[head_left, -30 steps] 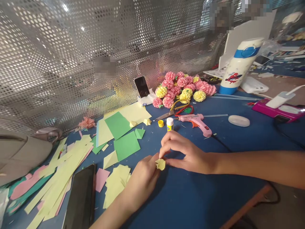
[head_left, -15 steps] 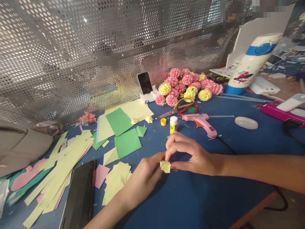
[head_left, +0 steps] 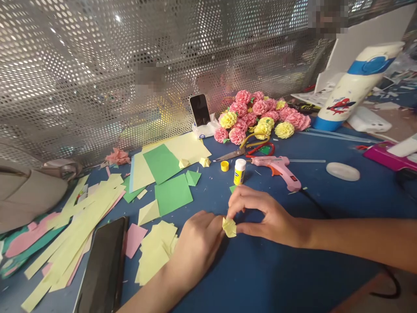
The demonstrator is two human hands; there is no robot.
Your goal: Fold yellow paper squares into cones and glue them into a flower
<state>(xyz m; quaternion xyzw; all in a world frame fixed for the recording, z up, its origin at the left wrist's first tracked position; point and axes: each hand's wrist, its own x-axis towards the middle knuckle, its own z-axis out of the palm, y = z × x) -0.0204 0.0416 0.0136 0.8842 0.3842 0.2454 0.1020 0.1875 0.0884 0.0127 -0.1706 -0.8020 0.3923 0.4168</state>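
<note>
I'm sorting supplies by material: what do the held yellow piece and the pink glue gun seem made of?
Yellow piece: probably matte paper, given its creased surface. Pink glue gun: likely smooth plastic, given its even colour and rounded edges.

Bare forearms (head_left: 352, 240), slim — left hand (head_left: 199, 244) and right hand (head_left: 273, 219) bare too — fingers (head_left: 248, 203) apparently slender, left ones mostly hidden.

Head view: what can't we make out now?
Head view:
Left hand: fingertips, hidden by the hand itself and the yellow paper piece.
Large phone: near end, cut off by the bottom edge.
Magenta block: right end, cut off by the right edge.
Glue stick: label print, too small.
</note>
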